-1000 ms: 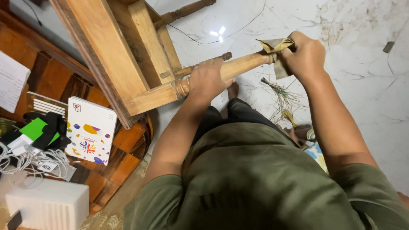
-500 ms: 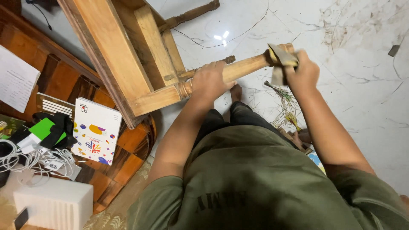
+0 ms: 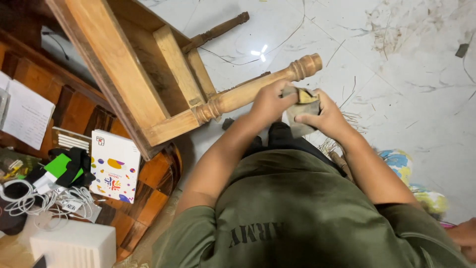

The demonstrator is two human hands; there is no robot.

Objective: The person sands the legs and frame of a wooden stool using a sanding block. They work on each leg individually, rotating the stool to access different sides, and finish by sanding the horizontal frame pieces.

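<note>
From the head view, we see both hands pinching a folded piece of sandpaper (image 3: pixel 301 106) between them: the left hand (image 3: pixel 268 102) clenched on its near edge, the right hand (image 3: pixel 325 118) gripping its far side. Just above the grip runs the turned wooden table leg (image 3: pixel 258 89), touching the left hand's knuckles.

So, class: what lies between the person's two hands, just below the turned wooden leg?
A folded piece of grey-brown sandpaper, gripped by left hand and right hand, in the head view.
</note>
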